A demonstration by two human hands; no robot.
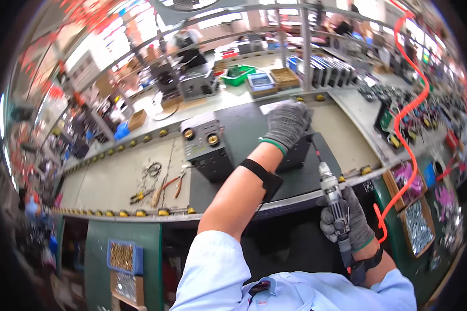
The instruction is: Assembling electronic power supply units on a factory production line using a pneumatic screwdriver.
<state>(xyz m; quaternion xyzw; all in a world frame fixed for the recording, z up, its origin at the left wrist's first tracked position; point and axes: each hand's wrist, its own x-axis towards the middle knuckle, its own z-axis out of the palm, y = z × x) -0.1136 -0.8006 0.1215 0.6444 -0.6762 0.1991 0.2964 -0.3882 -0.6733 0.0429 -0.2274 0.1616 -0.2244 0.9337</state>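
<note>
My right hand (354, 215), in a grey glove, is wrapped round a power screwdriver (335, 205) with a silver front end. Its thin bit points up and away, its tip close to the right side of a black metal box (296, 156). My left hand (289, 123), also gloved, is closed over the top of that box; its fingertips are partly hidden. A second black metal box (206, 147) with two brass-coloured round fittings stands to the left. Under both boxes lies a dark mat (238, 115).
Pliers (176, 181) and other hand tools lie left on the conveyor line (104, 179). A red coiled hose (403, 132) hangs at the right. Screw trays (419, 228) are at lower right, a blue bin of brass screws (139, 259) at lower left. A green tray (228, 80) stands behind.
</note>
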